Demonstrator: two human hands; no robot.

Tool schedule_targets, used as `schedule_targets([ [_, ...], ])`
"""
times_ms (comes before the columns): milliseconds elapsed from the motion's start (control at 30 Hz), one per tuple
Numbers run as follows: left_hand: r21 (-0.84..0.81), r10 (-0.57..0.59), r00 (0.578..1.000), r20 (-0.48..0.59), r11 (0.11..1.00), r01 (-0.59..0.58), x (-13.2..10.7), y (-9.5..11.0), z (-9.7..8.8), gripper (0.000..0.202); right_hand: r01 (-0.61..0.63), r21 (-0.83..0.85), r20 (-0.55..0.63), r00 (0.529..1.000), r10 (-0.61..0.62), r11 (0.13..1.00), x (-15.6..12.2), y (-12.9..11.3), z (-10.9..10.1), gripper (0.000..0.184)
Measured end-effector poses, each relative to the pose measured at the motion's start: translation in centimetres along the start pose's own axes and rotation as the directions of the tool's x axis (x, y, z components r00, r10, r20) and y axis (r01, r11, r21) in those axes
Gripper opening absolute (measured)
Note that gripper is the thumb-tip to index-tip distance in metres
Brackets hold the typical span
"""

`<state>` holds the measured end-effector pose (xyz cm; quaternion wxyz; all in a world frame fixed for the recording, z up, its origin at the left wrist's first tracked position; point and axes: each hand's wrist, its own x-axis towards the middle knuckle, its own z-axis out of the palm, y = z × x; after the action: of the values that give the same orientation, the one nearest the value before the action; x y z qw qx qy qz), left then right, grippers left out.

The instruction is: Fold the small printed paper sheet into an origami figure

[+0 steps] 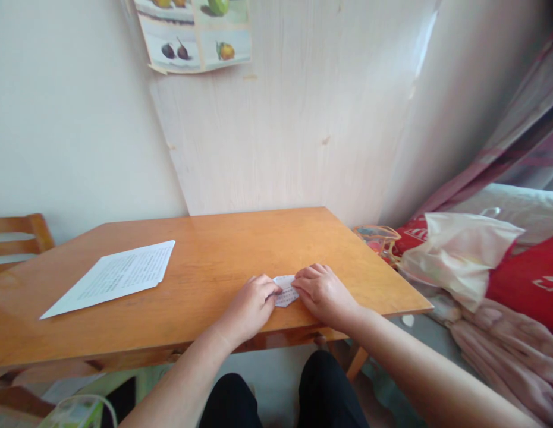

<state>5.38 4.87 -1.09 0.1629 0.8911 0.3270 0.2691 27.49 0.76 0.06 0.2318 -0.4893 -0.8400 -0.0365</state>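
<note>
A small folded piece of printed paper (285,291) lies on the wooden table (241,244) near its front edge. My left hand (254,302) grips its left side, fingers curled with the tips on the paper. On the other side my right hand (323,292) has its fingers pressed together over the paper's right edge. Both palms hide parts of the folded sheet. Rows of print show on the face between the hands.
Printed sheets (120,276) lie on the table's left part. A wooden chair (35,232) stands at the far left. Right of the table are a white plastic bag (455,249), red bags (533,279) and pink cloth (512,345). A fruit poster (196,35) hangs on the wall.
</note>
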Motion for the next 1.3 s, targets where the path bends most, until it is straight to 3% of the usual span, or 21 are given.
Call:
schedule_targets([
  [133,-0.008,-0.054,0.999,-0.004,0.999,0.054,-0.2,0.0,-0.1,0.028,0.013,0.043,0.080,0.997,-0.016,0.999,-0.2,0.4,0.2,0.025],
  [367,-0.111,-0.192,0.981,0.023,0.975,0.194,-1.2,0.1,-1.0,0.039,-0.012,0.090,0.072,0.997,0.005,0.996,-0.7,0.7,0.1,0.022],
  [500,-0.089,-0.154,0.987,0.037,0.984,0.157,-1.4,0.2,-1.4,0.038,-0.015,0.073,0.077,0.997,0.009,0.997,-0.6,0.6,-0.1,0.021],
  [767,-0.096,-0.058,0.994,0.087,0.993,0.067,-1.0,0.7,-1.8,0.010,-0.034,0.023,0.134,0.990,0.031,0.999,-0.4,0.2,-0.9,0.018],
  [1067,-0.105,-0.061,0.995,0.085,0.992,0.069,-1.1,0.7,-1.6,0.011,0.029,-0.057,0.172,0.985,-0.019,0.998,0.3,-0.7,-1.9,0.018],
  [1300,-0.082,-0.074,0.992,0.106,0.993,0.083,-1.1,1.0,-1.8,0.013,0.135,0.080,0.152,0.978,-0.146,0.988,0.5,-0.1,-0.7,0.016],
])
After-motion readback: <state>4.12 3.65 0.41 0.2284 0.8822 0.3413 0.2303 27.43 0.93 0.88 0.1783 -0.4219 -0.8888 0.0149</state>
